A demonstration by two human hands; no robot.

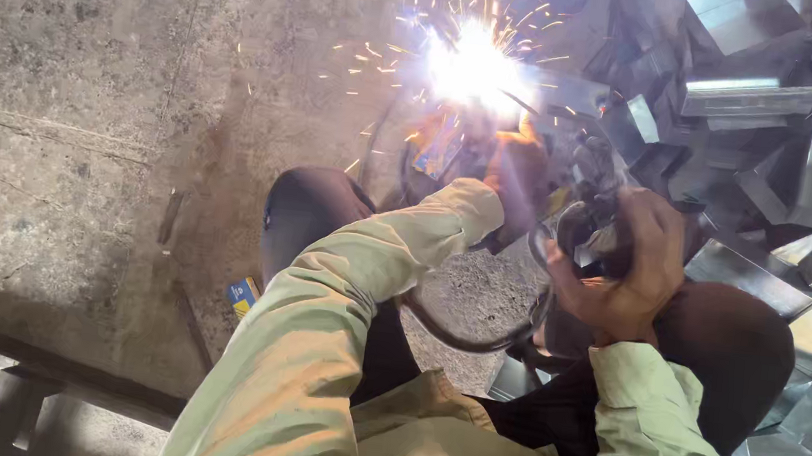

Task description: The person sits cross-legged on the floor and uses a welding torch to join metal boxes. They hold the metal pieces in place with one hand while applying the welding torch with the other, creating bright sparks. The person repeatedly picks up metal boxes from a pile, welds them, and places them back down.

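The person crouches over a concrete floor, both sleeves pale green.

1. Left hand: extended forward and lit orange by the glare. It is wrapped around a welding torch, whose tip sits at the bright arc. The grip is pressed together around the torch body; the individual fingers are washed out by the light and cannot be made out.

2. Right hand: raised just right of the left wrist. Its grip is curled closed on a loop of black cable, which hangs down in an arc between the two forearms and runs up toward the torch.

3. Arc and sparks: the arc burns at top centre, above the left hand, with sparks scattering left and upward over the floor.

4. Surroundings: a heap of folded sheet-metal pieces fills the right side, touching the weld area. The dark knees sit below the hands. A small blue and yellow object lies on the floor beside the left knee.
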